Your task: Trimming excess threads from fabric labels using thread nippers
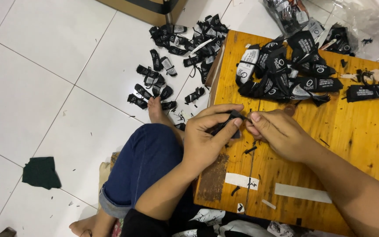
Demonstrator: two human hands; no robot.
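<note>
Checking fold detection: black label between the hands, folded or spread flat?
Folded: the black label sits bunched and pinched between left hand and right hand fingers.

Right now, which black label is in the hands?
The small black label pinched between the left hand and right hand; the others lie loose in the table pile and floor pile.

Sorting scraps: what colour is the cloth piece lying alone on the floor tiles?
Dark green cloth piece, head view.
</note>
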